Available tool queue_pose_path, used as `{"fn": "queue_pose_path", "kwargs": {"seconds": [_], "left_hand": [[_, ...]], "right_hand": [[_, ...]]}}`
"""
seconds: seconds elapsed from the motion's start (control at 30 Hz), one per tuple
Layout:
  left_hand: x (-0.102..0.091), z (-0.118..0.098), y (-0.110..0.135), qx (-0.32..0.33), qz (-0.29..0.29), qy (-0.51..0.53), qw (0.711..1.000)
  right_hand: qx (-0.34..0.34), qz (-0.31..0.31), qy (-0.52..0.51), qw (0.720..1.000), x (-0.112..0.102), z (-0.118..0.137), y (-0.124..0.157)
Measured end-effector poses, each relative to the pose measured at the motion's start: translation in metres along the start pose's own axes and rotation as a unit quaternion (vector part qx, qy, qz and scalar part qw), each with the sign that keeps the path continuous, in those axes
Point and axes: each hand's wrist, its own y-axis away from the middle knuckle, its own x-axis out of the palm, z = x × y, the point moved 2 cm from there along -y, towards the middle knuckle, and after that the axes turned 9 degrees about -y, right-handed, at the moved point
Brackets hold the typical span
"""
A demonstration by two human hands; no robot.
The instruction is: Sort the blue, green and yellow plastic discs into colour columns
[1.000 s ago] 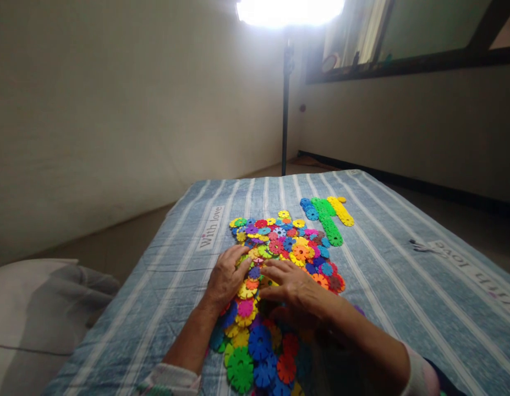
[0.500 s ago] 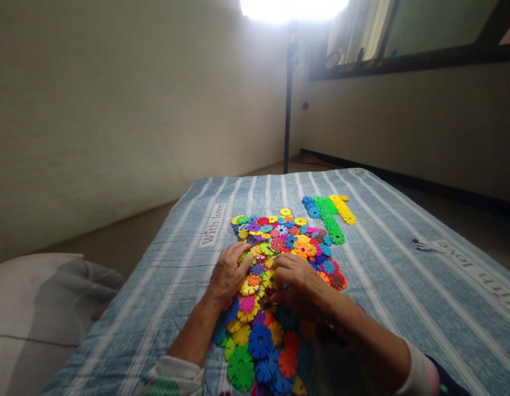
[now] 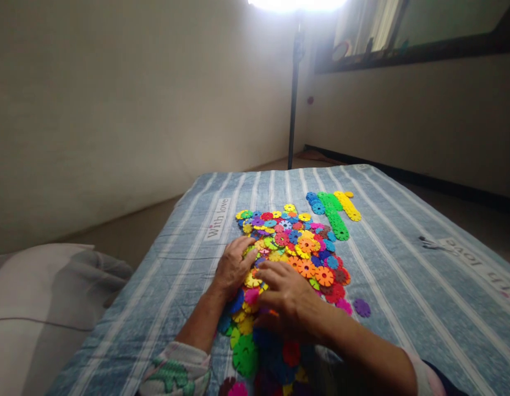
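A spread pile of colourful notched plastic discs (image 3: 306,268) lies along the middle of the bed. My left hand (image 3: 235,265) rests on the pile's left edge, fingers loosely bent and apart. Over the middle of the pile is my right hand (image 3: 288,297), its fingers spread and touching the discs; nothing is seen held in it. My right forearm shades and partly hides the near discs, among them a large green disc (image 3: 245,355). A single purple disc (image 3: 362,308) lies apart on the right.
Beyond the pile lie joined disc strips: a green one (image 3: 341,231), a blue one (image 3: 318,206) and a yellow one (image 3: 352,212). The striped bedsheet (image 3: 403,264) covers the bed. A lamp stand (image 3: 294,104) rises behind it. Pale cloth (image 3: 40,308) lies at the left.
My right hand has moved slightly left and towards me across the pile, with its fingers spreading. Orange discs and the purple disc are now uncovered. My left hand stays on the left edge.
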Motion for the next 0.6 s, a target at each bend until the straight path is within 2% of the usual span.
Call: {"fn": "queue_pose_path", "kwargs": {"seconds": [0.1,0.2,0.33,0.6], "left_hand": [[0.001,0.001,0.000,-0.001,0.000,0.005,1.000],[0.001,0.001,-0.001,0.002,-0.004,0.006,1.000],[0.001,0.000,-0.001,0.007,-0.003,0.001,1.000],[0.001,0.001,-0.001,0.008,-0.006,-0.001,1.000]], "right_hand": [[-0.050,0.061,-0.016,0.997,0.012,0.029,-0.002],[-0.059,0.091,0.002,0.994,0.024,0.041,-0.001],[-0.056,0.104,0.017,0.993,0.034,0.040,0.002],[-0.038,0.085,-0.026,0.995,0.045,0.035,-0.001]]}}
